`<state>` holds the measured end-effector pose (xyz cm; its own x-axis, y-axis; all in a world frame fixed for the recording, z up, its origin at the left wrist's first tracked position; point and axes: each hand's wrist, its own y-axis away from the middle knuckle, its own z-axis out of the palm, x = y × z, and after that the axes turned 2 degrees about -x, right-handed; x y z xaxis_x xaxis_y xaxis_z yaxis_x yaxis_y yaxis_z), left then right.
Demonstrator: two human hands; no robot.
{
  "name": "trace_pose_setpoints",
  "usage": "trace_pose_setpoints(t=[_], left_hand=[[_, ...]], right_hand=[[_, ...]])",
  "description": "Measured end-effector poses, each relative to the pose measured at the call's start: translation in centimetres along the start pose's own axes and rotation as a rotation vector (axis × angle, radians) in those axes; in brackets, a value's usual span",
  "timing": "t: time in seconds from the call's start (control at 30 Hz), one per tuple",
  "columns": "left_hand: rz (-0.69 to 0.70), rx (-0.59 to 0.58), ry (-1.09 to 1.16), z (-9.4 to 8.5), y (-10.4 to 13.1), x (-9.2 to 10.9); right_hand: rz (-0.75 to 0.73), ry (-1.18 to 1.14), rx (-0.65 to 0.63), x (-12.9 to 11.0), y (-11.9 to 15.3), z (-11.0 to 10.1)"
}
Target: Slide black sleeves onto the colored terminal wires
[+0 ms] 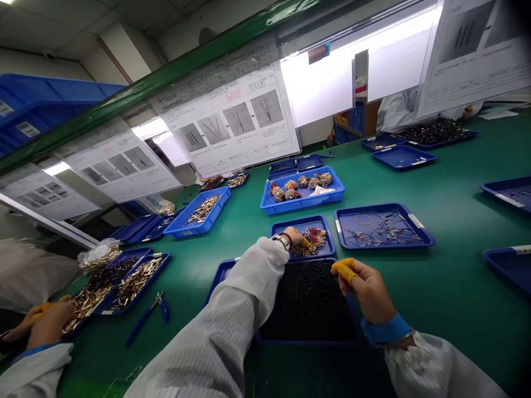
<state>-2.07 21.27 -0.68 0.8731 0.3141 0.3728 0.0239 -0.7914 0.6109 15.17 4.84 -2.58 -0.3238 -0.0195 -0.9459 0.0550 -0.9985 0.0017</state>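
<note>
My left hand [293,236] reaches into a small blue tray [279,226]. Its fingers, at least one under a yellow finger cot, are bent together at a pile of coloured wire leads with gold-coloured ends [316,239]; whatever they grip is hidden. Nearer to me lies a tray of thin black tube-like pieces [309,304], with my left sleeve across its left side. Above that tray's right edge, my right hand [367,287] is closed in a pinch, with yellow finger cots and a blue wristband. Anything between those fingertips is too small to make out.
Loose wires lie in a blue tray [384,226] on the right. Behind stands a blue bin [265,209] of bundled leads. Blue-handled pliers [147,320] lie left. A co-worker's hands [50,320] are at trays of gold-coloured parts [136,282]. Instruction sheets [236,155] hang overhead.
</note>
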Motion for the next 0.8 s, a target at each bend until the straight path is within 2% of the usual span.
trace_pose_setpoints(t=[0.13, 0.33, 0.57, 0.8], left_hand=[[0.005, -0.025, 0.060, 0.1, -0.1, -0.1], [0.012, 0.001, 0.155, 0.2, -0.5, -0.2], [0.062, 0.052, 0.248, -0.6, -0.2, -1.0], [0.083, 0.071, 0.242, -1.3, -0.5, -2.0]], right_hand=[[-0.001, 0.008, -0.001, 0.1, -0.1, 0.0], [-0.003, 0.020, 0.000, 0.2, -0.1, -0.1], [0.012, 0.027, 0.016, 0.3, -0.3, 0.1], [0.007, 0.028, 0.038, -0.1, -0.2, 0.4]])
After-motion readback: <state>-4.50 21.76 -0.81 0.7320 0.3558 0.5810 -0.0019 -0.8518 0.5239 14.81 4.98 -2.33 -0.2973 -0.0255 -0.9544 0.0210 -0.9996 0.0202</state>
